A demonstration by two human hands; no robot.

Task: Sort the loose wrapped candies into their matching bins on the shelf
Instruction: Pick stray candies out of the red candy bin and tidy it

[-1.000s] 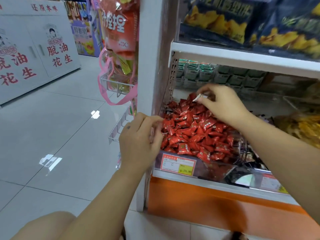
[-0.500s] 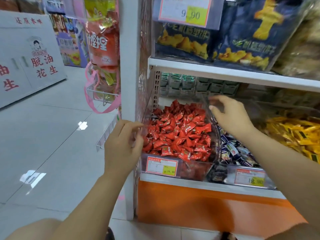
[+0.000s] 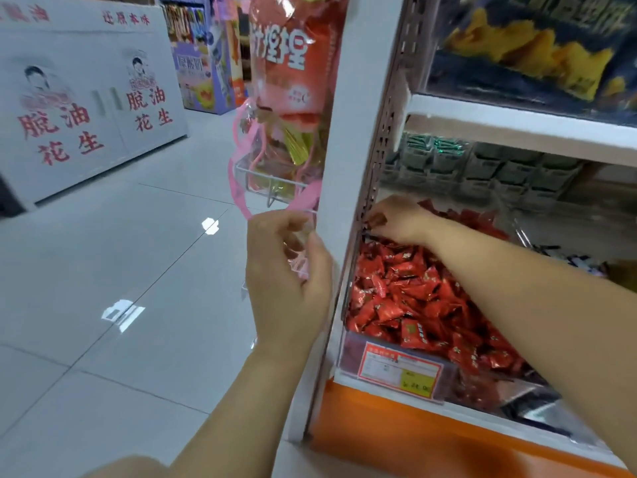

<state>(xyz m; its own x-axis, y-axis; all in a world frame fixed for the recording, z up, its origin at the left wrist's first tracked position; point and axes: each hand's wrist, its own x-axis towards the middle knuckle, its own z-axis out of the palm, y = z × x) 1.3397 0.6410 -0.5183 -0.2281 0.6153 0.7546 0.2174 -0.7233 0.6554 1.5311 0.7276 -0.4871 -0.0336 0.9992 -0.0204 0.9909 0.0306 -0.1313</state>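
Note:
A clear bin with a price label on its front holds a heap of red wrapped candies on the lower shelf. My right hand reaches across the heap to the bin's back left corner, where its fingertips pinch a small dark wrapped piece. In front of the white shelf upright my left hand hovers with curled fingers. Whether it holds anything is unclear. A neighbouring bin of dark wrapped candies shows past my right forearm.
Blue snack bags fill the upper shelf and green packs line the back. A pink hanging bag and a wire basket hang on the shelf's end. A white cabinet stands left across the tiled aisle.
My right hand moved from the divider by the dark candy bin to the red bin's back left corner. My left hand lifted off the bin's front corner. The view shifted left.

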